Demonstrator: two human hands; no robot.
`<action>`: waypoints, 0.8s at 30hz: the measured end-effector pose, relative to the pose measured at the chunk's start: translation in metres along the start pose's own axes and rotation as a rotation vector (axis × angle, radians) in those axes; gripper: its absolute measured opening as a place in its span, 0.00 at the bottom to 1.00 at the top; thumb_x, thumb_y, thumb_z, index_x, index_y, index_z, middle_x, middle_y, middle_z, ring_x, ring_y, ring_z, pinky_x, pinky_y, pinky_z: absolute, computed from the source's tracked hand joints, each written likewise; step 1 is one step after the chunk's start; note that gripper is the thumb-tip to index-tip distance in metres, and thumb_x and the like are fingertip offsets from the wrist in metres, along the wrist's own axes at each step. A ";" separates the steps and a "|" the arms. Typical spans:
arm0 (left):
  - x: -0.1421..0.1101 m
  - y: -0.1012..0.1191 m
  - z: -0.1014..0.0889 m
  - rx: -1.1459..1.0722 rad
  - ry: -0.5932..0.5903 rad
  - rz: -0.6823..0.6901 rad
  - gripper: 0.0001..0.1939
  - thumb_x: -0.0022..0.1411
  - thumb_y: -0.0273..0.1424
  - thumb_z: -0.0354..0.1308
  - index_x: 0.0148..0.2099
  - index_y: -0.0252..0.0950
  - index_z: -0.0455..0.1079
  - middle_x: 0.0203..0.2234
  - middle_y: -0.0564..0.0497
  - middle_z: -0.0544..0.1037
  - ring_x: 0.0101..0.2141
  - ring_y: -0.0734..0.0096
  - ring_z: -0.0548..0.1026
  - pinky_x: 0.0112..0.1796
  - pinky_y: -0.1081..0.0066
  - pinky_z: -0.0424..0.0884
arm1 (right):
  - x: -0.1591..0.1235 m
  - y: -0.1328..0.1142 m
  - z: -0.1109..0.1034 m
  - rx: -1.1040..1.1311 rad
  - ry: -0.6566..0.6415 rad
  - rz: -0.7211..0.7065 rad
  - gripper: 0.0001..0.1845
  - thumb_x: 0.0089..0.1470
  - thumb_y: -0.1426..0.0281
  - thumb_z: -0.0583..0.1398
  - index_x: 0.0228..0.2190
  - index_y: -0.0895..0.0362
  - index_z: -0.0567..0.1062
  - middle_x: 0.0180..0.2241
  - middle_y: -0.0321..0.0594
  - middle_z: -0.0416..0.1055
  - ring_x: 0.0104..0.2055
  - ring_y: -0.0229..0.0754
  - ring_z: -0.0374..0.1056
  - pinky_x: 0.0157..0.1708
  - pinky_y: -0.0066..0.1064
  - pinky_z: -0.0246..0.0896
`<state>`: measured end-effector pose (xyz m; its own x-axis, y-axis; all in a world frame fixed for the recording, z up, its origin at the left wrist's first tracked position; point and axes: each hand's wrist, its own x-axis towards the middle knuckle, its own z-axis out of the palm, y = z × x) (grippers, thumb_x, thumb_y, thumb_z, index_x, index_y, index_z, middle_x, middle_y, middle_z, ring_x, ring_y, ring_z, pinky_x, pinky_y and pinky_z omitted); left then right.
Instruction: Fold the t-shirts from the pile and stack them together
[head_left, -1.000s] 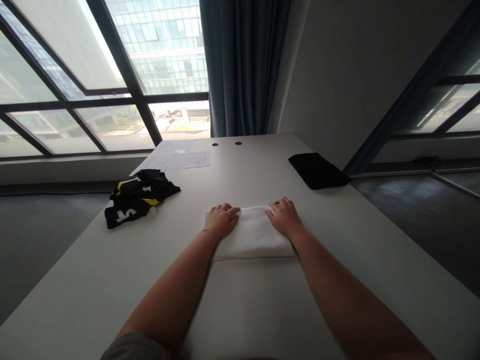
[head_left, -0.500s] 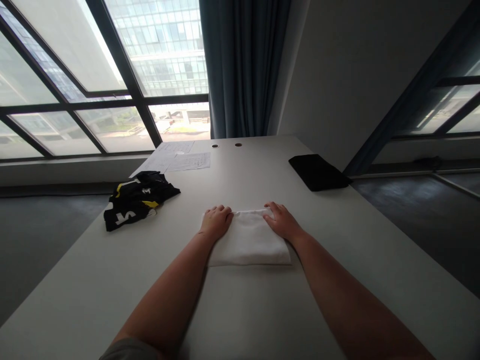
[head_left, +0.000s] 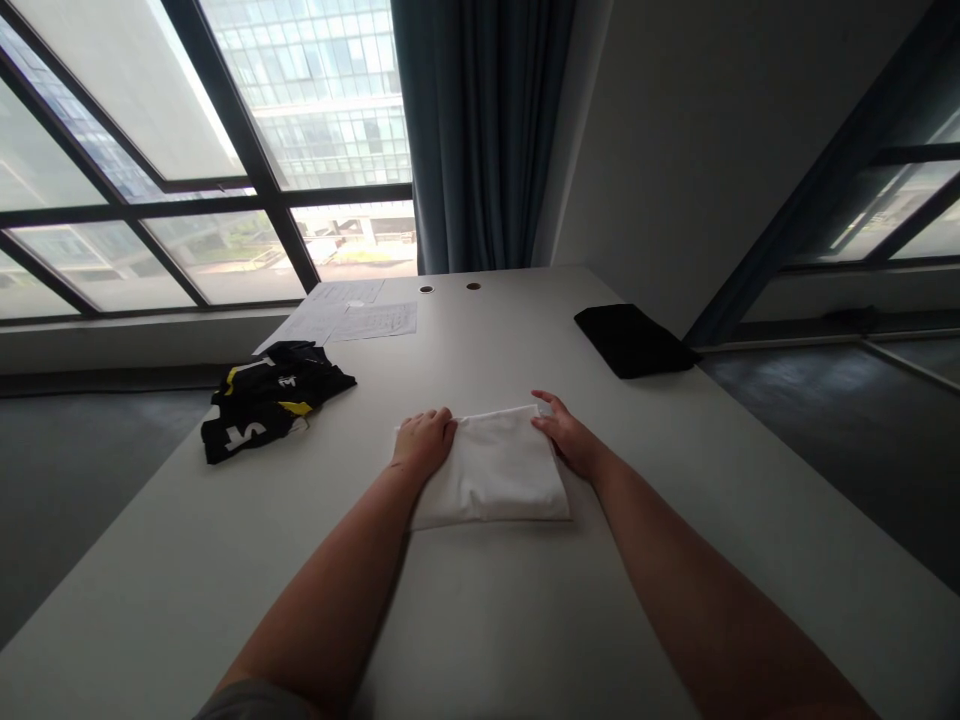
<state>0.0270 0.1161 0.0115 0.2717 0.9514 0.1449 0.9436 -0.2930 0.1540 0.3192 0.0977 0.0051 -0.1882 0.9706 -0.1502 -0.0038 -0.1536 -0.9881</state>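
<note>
You have both hands on a white cloth (head_left: 501, 468) at the centre of a white table (head_left: 480, 620), the fabric lying roughly rectangular w/ small creases nr its front edge. Your left hand (head_left: 424, 440) rests over the cloth's far L corner, fingers bent at the far edge; can't tell whether they pinch the fabric or only press it. Your right hand (head_left: 566, 432) is at the far R corner, thumb & index finger spread apart, thumb tip at the fabric; the other fingers are mostly hidden. Your forearms (head_left: 330, 570) reach in from the bottom of the view, one on each side of the cloth, w/ a grey sleeve (head_left: 255, 700) at lower L. Farther up on your L, a black garment (head_left: 277, 395) w/ yellow & white markings lies bunched nr the table's edge, just in front of paper sheets (head_left: 375, 320), text too small to read. On your R, well apart from the cloth, a flat black item (head_left: 634, 340) lies by the R edge, type unclear. Two round holes (head_left: 427, 289) sit nr the far end, before a blue curtain (head_left: 487, 150) & a dark-framed window (head_left: 281, 200), an office bldg (head_left: 345, 90) outside
</note>
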 end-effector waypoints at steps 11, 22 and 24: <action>-0.005 -0.026 -0.003 -0.059 -0.034 0.130 0.16 0.75 0.41 0.48 0.55 0.41 0.71 0.49 0.44 0.80 0.51 0.54 0.76 0.52 0.58 0.68 | -0.006 -0.003 0.000 -0.327 -0.283 -0.028 0.28 0.52 0.60 0.69 0.54 0.51 0.78 0.51 0.41 0.77 0.47 0.47 0.74 0.48 0.37 0.71; -0.024 -0.088 -0.004 -0.328 -0.002 0.071 0.23 0.70 0.44 0.48 0.59 0.38 0.72 0.52 0.42 0.78 0.53 0.54 0.74 0.57 0.56 0.68 | 0.019 0.014 -0.003 -0.517 0.274 -0.221 0.28 0.56 0.64 0.63 0.58 0.54 0.73 0.47 0.44 0.76 0.45 0.45 0.72 0.51 0.39 0.68; -0.030 -0.102 -0.008 -0.414 -0.009 0.049 0.23 0.68 0.42 0.48 0.57 0.38 0.74 0.51 0.43 0.79 0.52 0.54 0.75 0.57 0.57 0.69 | 0.024 0.014 0.001 -0.724 0.338 -0.267 0.21 0.57 0.64 0.63 0.51 0.57 0.79 0.45 0.45 0.76 0.44 0.45 0.72 0.53 0.38 0.67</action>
<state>-0.0793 0.1170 -0.0010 0.3179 0.9356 0.1534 0.7743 -0.3496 0.5275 0.3133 0.1186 -0.0119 0.0339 0.9784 0.2040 0.6462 0.1343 -0.7512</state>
